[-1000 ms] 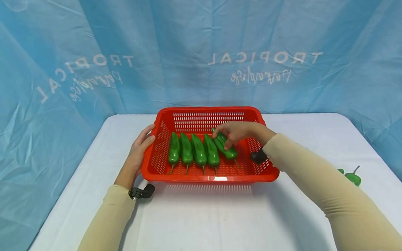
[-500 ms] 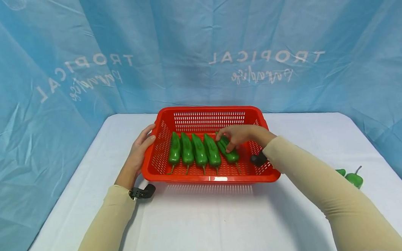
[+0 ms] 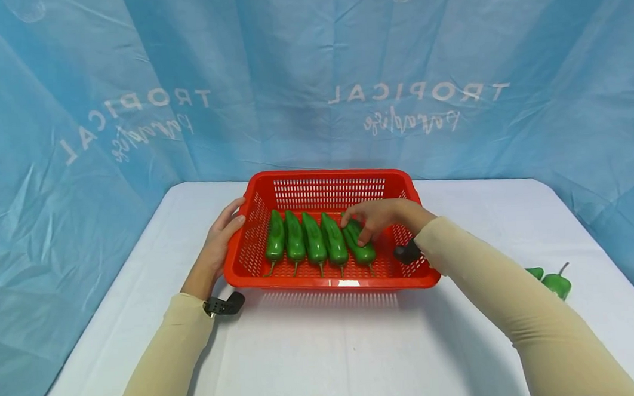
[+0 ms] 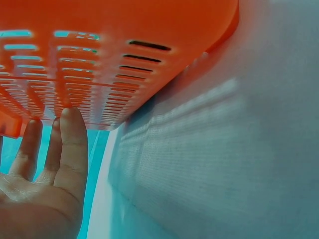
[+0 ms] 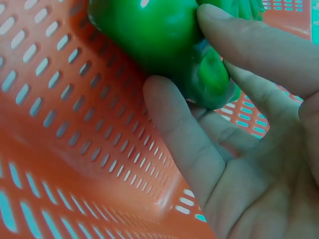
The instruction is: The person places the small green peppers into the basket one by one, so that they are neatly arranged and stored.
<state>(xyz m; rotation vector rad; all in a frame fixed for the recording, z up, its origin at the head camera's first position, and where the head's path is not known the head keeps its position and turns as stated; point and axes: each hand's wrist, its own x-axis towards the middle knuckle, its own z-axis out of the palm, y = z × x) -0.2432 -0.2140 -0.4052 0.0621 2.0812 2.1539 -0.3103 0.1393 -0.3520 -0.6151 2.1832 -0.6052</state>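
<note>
Several long green peppers point(image 3: 315, 240) lie side by side in a red plastic basket point(image 3: 348, 283), stems towards me. At the right end of the row, my right hand point(image 3: 378, 216) holds the last green pepper point(image 3: 364, 253) between thumb and fingers. In the right wrist view the thumb lies on one side of this pepper point(image 5: 144, 32) and the fingers on the other, close over the slotted floor. My left hand point(image 3: 215, 242) is at the basket's left side. The left wrist view shows its straight fingers point(image 4: 73, 149) with their tips at the slotted outer wall.
More green peppers point(image 3: 557, 284) lie on the white tablecloth point(image 3: 303, 354) at the right, partly hidden behind my right sleeve point(image 3: 494, 284). A blue curtain point(image 3: 299, 55) hangs behind the table and along its sides.
The pepper in my right hand has turned from a slant to lie nearly in line with the others. My right hand has shifted slightly towards me; the left hand stays at the basket.
</note>
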